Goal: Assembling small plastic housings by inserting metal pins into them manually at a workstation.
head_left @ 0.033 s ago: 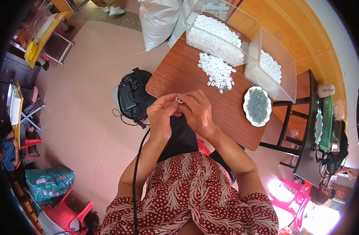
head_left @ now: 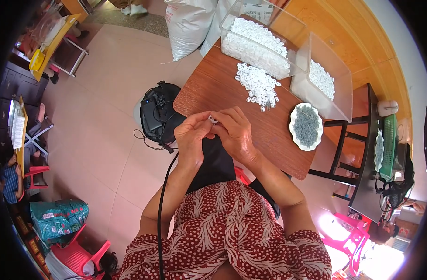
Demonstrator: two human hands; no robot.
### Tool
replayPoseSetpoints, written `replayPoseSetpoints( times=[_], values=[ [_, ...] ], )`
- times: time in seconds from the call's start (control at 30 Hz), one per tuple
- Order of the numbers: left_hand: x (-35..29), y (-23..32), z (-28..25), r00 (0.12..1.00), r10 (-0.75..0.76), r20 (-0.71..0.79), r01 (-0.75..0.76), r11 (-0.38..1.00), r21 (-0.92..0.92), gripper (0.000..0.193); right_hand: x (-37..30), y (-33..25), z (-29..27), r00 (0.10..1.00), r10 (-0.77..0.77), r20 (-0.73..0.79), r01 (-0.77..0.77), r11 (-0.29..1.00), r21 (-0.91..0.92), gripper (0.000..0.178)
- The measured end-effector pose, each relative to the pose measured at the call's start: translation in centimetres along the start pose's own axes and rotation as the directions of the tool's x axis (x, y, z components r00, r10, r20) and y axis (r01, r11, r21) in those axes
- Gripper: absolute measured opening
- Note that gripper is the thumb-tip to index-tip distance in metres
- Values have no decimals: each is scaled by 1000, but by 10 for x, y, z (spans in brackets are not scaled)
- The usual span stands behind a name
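A small white plastic piece (head_left: 213,120) with two dark holes is pinched at the fingertips of both hands, just off the near left edge of the brown table (head_left: 199,86). My left hand (head_left: 191,135) is closed on it from one side, thumb and forefinger together. From the other side my right hand (head_left: 235,133) grips it too, its fingers bent over. Fingers cover part of the piece. On the table beyond lies a loose heap of similar white pieces (head_left: 258,84). A white scalloped bowl (head_left: 293,136) of thin grey metal pins or nails (head_left: 306,126) stands to the right.
Two clear plastic bins (head_left: 288,70) (head_left: 342,95) with white pieces stand along the table's far side. White sacks (head_left: 189,28) rest on the floor behind. A black bag with cables (head_left: 160,116) lies left of the table. A black cable (head_left: 162,200) runs past my left forearm.
The white piece has turned very slightly between my fingers, so its holes show more plainly. Both hands stay in the same place.
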State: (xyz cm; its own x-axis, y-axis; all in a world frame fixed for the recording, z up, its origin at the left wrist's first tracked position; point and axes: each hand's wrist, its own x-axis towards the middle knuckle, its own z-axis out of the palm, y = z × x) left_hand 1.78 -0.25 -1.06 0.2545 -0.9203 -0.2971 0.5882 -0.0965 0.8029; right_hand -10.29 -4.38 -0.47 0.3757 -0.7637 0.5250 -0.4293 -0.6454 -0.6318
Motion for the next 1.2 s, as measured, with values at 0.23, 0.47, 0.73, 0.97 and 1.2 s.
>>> replayPoseSetpoints(
  times=[0.23, 0.47, 0.73, 0.97, 1.2],
  values=[
    [0, 1, -7, 991, 133, 33, -136, 986, 95, 16, 1, -3, 3, 1000, -12, -4, 12, 998, 54, 33],
    [-1, 9, -9, 984, 165, 63, -170, 981, 88, 19, 1, -8, 7, 982, 177, 58, -186, 950, 250, 29],
    [3, 12, -22, 940, 320, 118, -325, 945, 23, 24, 13, -19, 19, 997, 68, -21, -59, 952, 300, 28],
    [6, 8, -26, 851, 522, 59, -524, 836, 162, 26, 15, -27, 31, 993, -2, -118, 36, 958, 284, 29],
    [-6, 11, -19, 890, 457, 3, -455, 885, 96, 25, 10, -26, 32, 988, -71, -134, 105, 957, 272, 34]
  ],
)
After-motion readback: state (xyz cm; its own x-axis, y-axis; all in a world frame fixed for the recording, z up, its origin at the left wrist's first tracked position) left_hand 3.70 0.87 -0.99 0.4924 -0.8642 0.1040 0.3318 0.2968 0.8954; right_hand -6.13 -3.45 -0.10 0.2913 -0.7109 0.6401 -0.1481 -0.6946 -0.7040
